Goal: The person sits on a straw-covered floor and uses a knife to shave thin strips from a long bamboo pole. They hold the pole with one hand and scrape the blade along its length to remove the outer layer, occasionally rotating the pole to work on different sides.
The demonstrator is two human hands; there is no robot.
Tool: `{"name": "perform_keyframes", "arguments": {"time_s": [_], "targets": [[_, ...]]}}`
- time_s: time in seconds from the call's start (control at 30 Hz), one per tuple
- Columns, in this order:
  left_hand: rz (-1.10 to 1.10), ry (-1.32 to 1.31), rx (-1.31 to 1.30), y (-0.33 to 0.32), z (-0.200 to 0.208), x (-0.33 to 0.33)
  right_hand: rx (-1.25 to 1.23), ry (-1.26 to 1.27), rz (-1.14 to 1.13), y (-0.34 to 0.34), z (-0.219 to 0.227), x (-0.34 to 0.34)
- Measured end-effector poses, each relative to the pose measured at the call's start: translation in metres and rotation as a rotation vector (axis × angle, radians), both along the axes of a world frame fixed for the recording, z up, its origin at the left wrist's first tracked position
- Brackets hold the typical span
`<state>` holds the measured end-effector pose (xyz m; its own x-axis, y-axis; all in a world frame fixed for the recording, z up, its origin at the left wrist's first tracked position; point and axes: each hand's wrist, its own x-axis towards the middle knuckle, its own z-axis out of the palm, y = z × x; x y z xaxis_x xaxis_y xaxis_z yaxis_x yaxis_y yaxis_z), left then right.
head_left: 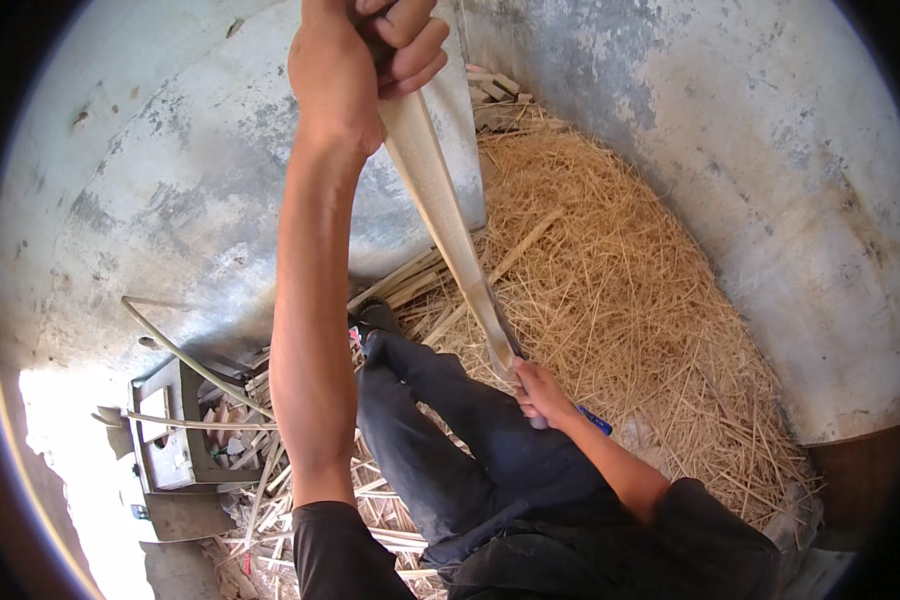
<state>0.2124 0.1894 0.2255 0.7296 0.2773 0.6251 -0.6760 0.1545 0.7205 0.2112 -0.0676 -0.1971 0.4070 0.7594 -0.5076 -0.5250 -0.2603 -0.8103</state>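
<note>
A long pale strip of bamboo (436,205) slants down across the middle of the view, from upper left to lower right. Its upper part is gripped by my left hand (355,65), raised high with the fingers curled round it. My right hand (544,393) is closed low beside my thigh, at the strip's lower end. A dark, narrow blade-like edge (508,335) runs up from that fist along the strip, and a greyish handle end pokes out below the fingers. The tool looks like a knife; the fist hides part of it.
A big heap of straw-like bamboo shavings (610,260) fills the corner between worn grey walls (710,130). Left of my legs stand a wooden frame or stool (170,430) and scattered split strips (260,490). Something blue (595,420) shows beside my right wrist.
</note>
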Motion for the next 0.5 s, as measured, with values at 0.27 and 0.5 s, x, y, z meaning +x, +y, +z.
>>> {"name": "perform_keyframes", "arguments": {"time_s": [0.27, 0.5], "targets": [[0.117, 0.038, 0.010, 0.009, 0.002, -0.013, -0.318, -0.230, 0.025, -0.079, -0.115, 0.007], [0.454, 0.076, 0.114, 0.005, 0.003, -0.017, 0.048, 0.154, -0.212, -0.052, -0.004, 0.023]]}}
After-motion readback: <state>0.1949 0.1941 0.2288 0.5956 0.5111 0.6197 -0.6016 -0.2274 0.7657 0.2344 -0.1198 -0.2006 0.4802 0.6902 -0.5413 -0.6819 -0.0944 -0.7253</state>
